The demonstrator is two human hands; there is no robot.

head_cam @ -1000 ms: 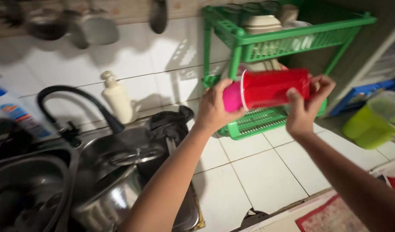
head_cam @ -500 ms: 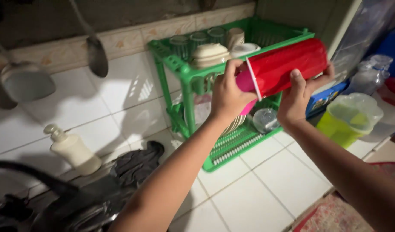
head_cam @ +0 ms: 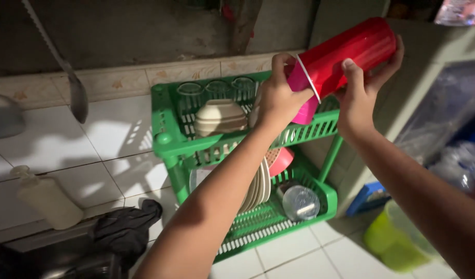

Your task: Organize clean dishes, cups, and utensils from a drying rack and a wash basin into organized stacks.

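Both hands hold a red tumbler (head_cam: 346,54) tilted above the green dish rack's (head_cam: 167,139) top tier: left hand (head_cam: 279,98) fingers clamped at its pink lid, right hand (head_cam: 361,90) fingers wrapped round its body. Wet plastic might slip, knocking the glasses (head_cam: 216,89) behind.

Green plastic 2-tier dish rack (head_cam: 167,140) on white tiled counter (head_cam: 294,253). Top tier: upturned beige bowl (head_cam: 220,117), clear glasses (head_cam: 216,89). Btm tier: plates on edge (head_cam: 259,188), clear lid (head_cam: 301,202), pink bowl (head_cam: 280,160).
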